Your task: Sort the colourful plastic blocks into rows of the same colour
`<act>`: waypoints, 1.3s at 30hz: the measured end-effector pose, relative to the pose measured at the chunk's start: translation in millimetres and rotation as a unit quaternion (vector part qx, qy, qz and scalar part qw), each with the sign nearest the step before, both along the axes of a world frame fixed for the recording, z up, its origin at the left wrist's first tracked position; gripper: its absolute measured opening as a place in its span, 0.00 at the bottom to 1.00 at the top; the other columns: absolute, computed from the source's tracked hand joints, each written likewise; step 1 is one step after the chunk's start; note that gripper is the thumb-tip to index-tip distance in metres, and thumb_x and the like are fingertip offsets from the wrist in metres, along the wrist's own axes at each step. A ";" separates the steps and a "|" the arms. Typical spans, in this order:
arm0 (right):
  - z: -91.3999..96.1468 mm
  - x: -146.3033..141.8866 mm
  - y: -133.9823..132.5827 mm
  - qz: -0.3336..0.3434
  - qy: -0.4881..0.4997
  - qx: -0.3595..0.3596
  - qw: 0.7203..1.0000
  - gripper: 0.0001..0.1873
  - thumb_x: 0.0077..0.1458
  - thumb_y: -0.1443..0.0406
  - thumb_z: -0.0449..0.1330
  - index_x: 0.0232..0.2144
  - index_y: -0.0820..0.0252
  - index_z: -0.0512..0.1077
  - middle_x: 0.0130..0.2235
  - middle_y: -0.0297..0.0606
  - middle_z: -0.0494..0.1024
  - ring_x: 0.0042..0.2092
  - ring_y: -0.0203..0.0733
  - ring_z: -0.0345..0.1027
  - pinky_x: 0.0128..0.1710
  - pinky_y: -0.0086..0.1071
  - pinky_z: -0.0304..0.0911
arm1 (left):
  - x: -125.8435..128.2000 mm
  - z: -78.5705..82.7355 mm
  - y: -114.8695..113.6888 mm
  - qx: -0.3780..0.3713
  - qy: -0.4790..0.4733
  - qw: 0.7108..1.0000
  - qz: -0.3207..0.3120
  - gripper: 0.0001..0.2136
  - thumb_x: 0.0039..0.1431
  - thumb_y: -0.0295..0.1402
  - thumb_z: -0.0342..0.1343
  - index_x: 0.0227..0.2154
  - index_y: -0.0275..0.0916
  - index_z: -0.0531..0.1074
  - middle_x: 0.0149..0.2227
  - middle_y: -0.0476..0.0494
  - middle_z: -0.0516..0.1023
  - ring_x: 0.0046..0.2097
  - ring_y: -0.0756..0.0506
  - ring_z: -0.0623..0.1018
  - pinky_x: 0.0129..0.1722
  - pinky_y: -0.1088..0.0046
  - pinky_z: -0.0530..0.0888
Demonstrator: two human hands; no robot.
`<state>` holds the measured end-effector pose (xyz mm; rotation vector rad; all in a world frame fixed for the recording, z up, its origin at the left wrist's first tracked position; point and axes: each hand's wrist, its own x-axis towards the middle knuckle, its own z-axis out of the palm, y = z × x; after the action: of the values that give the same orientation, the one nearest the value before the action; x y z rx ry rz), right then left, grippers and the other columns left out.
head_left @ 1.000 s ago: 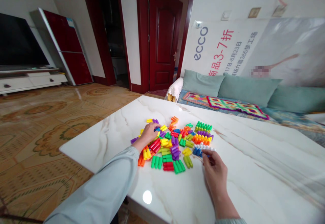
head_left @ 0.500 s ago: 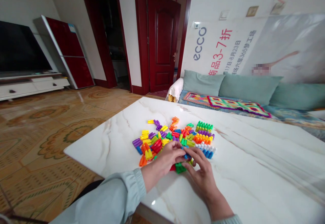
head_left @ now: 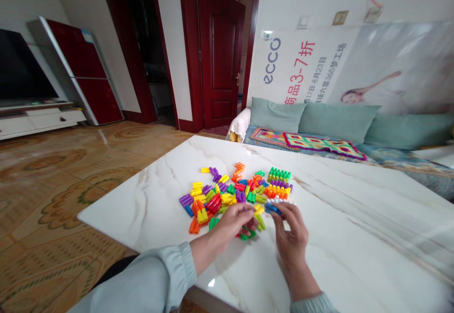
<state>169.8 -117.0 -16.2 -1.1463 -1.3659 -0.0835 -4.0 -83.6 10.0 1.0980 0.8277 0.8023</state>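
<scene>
My right hand [head_left: 293, 230] pinches a blue toy building block [head_left: 273, 208] between thumb and fingers, beside the near end of the joined rows. My left hand [head_left: 236, 223] is curled over the near side of the loose pile, thumb close to the fingers. A yellow block [head_left: 259, 209] shows at its fingertips; whether they grip it I cannot tell. Under that hand lies a green block [head_left: 248, 235], partly covered. Green joined blocks [head_left: 279, 174], purple ones [head_left: 282, 185] and orange-yellow ones [head_left: 277, 193] stand in rows; white blocks [head_left: 280, 201] are partly hidden behind my right hand.
Loose blocks in several colours, among them red ones [head_left: 213, 204] and purple ones [head_left: 186, 200], spread over the white marbled table [head_left: 142, 199]. The table's left edge borders a tiled floor [head_left: 53, 180]. Beyond the table is a sofa with green cushions [head_left: 336, 121].
My hands were together at a blue piece and have parted. The right hand has moved right with a blue block, towards the rows. The view has shifted slightly.
</scene>
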 end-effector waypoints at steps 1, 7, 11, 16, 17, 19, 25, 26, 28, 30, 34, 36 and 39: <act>-1.3 10.1 0.7 -0.069 0.032 0.012 0.997 0.09 0.58 0.61 0.59 0.39 0.58 0.75 0.39 0.41 0.73 0.40 0.43 0.69 0.37 0.35 0.67 | 1.0 -0.8 -2.8 0.057 0.041 0.997 -0.008 0.13 0.54 0.39 0.61 0.39 0.36 0.74 0.32 0.43 0.79 0.32 0.49 0.78 0.30 0.76 0.71; -20.1 70.6 7.6 -0.241 0.063 -0.144 0.958 0.21 0.54 0.51 0.53 0.34 0.62 0.76 0.34 0.43 0.75 0.30 0.42 0.67 0.33 0.36 0.62 | -0.1 -10.5 -21.4 0.354 0.216 0.904 -0.102 0.08 0.53 0.28 0.58 0.35 0.41 0.79 0.37 0.44 0.82 0.38 0.46 0.78 0.38 0.73 0.72; -29.5 73.1 10.7 -0.206 0.026 -0.185 0.960 0.23 0.53 0.54 0.50 0.36 0.63 0.77 0.36 0.44 0.76 0.32 0.43 0.68 0.35 0.36 0.62 | -3.4 -16.1 -27.5 0.421 0.252 0.862 -0.131 0.09 0.52 0.25 0.57 0.35 0.41 0.79 0.38 0.44 0.81 0.41 0.44 0.78 0.45 0.70 0.72; -26.5 61.6 8.4 -0.200 0.004 -0.225 0.954 0.21 0.52 0.57 0.50 0.40 0.60 0.77 0.38 0.42 0.77 0.33 0.43 0.69 0.31 0.34 0.59 | -5.5 -20.3 -27.7 0.488 0.272 0.815 -0.153 0.09 0.55 0.26 0.56 0.37 0.39 0.78 0.38 0.43 0.80 0.42 0.44 0.78 0.46 0.70 0.71; -24.6 59.9 7.1 -0.204 0.006 -0.231 0.951 0.21 0.52 0.57 0.50 0.41 0.58 0.77 0.38 0.41 0.77 0.34 0.43 0.69 0.31 0.33 0.59 | -6.0 -21.0 -27.6 0.506 0.278 0.801 -0.160 0.09 0.56 0.25 0.55 0.37 0.39 0.78 0.38 0.43 0.80 0.42 0.44 0.77 0.46 0.70 0.71; -20.2 57.0 4.3 -0.221 0.020 -0.236 0.946 0.21 0.50 0.58 0.52 0.43 0.57 0.76 0.39 0.40 0.76 0.34 0.41 0.69 0.29 0.32 0.58 | -7.4 -22.8 -27.4 0.538 0.290 0.773 -0.172 0.09 0.56 0.24 0.55 0.38 0.40 0.77 0.39 0.44 0.79 0.43 0.44 0.76 0.47 0.69 0.71; -9.5 49.8 -0.8 -0.255 0.092 -0.149 0.951 0.18 0.52 0.56 0.55 0.39 0.61 0.74 0.35 0.39 0.76 0.29 0.38 0.67 0.30 0.31 0.59 | -11.8 -29.0 -27.1 0.585 0.340 0.725 -0.129 0.11 0.58 0.26 0.55 0.43 0.41 0.74 0.52 0.40 0.72 0.52 0.41 0.72 0.54 0.62 0.68; -9.2 49.2 -0.8 -0.254 0.101 -0.136 0.952 0.18 0.53 0.55 0.55 0.39 0.61 0.74 0.34 0.39 0.76 0.29 0.38 0.66 0.30 0.31 0.59 | -12.3 -29.6 -27.2 0.588 0.349 0.719 -0.124 0.10 0.59 0.27 0.54 0.43 0.41 0.74 0.53 0.40 0.72 0.52 0.40 0.71 0.54 0.61 0.68; -10.2 48.9 0.0 -0.257 0.117 -0.124 0.951 0.19 0.54 0.53 0.55 0.38 0.61 0.74 0.31 0.37 0.76 0.28 0.38 0.66 0.31 0.31 0.60 | -12.8 -30.0 -27.7 0.586 0.368 0.712 -0.120 0.09 0.59 0.29 0.55 0.43 0.42 0.74 0.54 0.41 0.71 0.53 0.40 0.71 0.54 0.60 0.68; -12.4 50.2 1.5 -0.262 0.136 -0.124 0.948 0.19 0.54 0.52 0.56 0.37 0.61 0.75 0.30 0.37 0.76 0.29 0.39 0.66 0.33 0.31 0.60 | -12.8 -29.8 -29.0 0.579 0.389 0.709 -0.110 0.10 0.60 0.30 0.55 0.44 0.42 0.73 0.56 0.41 0.69 0.54 0.40 0.70 0.55 0.59 0.68; -15.8 56.3 4.6 -0.251 0.211 -0.131 0.935 0.20 0.54 0.51 0.55 0.36 0.61 0.75 0.31 0.38 0.77 0.30 0.41 0.68 0.34 0.32 0.61 | -12.7 -29.4 -34.4 0.579 0.402 0.701 -0.107 0.10 0.61 0.31 0.54 0.45 0.42 0.72 0.58 0.41 0.67 0.57 0.40 0.68 0.58 0.59 0.66; -16.5 59.6 5.3 -0.246 0.250 -0.129 0.928 0.20 0.54 0.51 0.54 0.36 0.61 0.74 0.30 0.37 0.76 0.29 0.40 0.68 0.33 0.32 0.61 | -13.3 -30.5 -37.6 0.593 0.387 0.695 -0.124 0.11 0.61 0.34 0.55 0.46 0.42 0.71 0.58 0.40 0.66 0.58 0.40 0.67 0.60 0.59 0.65; -18.6 63.4 5.5 -0.234 0.291 -0.119 0.920 0.19 0.55 0.52 0.54 0.35 0.61 0.74 0.29 0.36 0.75 0.28 0.38 0.66 0.31 0.31 0.61 | -14.9 -34.3 -41.5 0.618 0.356 0.682 -0.163 0.16 0.62 0.37 0.53 0.52 0.41 0.68 0.61 0.37 0.64 0.62 0.39 0.64 0.62 0.59 0.62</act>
<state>233.2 -111.4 -34.8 -1.5361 -0.5661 0.0818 -18.9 -125.1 -24.3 2.8315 0.5900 0.5502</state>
